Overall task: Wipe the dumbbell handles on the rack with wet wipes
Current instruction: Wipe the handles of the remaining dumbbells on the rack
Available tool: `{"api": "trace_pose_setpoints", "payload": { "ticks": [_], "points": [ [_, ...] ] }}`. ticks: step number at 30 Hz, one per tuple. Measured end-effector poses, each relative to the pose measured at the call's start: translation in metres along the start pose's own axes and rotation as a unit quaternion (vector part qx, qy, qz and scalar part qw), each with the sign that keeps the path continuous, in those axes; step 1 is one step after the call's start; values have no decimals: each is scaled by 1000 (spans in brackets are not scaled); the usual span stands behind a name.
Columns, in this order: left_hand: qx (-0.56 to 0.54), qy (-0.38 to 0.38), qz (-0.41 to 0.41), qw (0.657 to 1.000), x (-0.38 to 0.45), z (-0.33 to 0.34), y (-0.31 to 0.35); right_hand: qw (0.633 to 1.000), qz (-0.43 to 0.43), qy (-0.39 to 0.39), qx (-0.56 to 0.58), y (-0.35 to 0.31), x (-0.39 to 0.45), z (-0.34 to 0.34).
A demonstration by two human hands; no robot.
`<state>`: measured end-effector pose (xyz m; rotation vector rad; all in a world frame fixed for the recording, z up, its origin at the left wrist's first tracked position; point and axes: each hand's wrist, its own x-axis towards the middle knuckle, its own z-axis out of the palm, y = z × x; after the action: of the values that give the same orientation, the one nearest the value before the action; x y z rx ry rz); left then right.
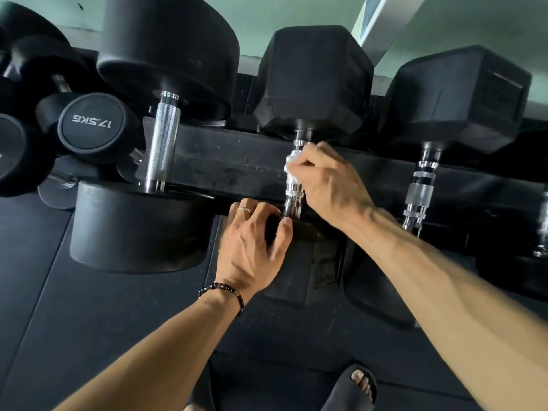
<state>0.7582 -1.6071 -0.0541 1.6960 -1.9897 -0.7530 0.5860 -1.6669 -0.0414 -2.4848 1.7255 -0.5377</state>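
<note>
A hex dumbbell lies across the black rack (225,161), its chrome handle (294,197) pointing toward me. My right hand (329,182) pinches a white wet wipe (292,167) against the upper part of that handle. Lower down, my left hand (252,247) grips the dumbbell's near black head (308,271), fingers curled over its top edge beside the handle's base. The far hex head (311,81) sits above the rack bar.
A round-headed dumbbell with a long knurled handle (163,146) lies to the left. Another hex dumbbell with a chrome handle (421,191) lies to the right. A 17.5KG dumbbell (92,123) rests at far left. Black rubber floor (89,321) lies below, with a sandalled foot (358,384).
</note>
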Motion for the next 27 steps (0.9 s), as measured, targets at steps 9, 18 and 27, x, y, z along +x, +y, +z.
{"api": "trace_pose_setpoints", "payload": {
  "ticks": [9,18,27],
  "points": [
    [-10,1,-4,1000,0,0,1,982,4,-159,100,-3,4,-18],
    [-7,5,4,1000,0,-1,0,938,69,-286,182,-8,3,-23],
    [-4,6,3,1000,0,0,0,951,179,-156,198,-9,-14,-21]
  ]
}}
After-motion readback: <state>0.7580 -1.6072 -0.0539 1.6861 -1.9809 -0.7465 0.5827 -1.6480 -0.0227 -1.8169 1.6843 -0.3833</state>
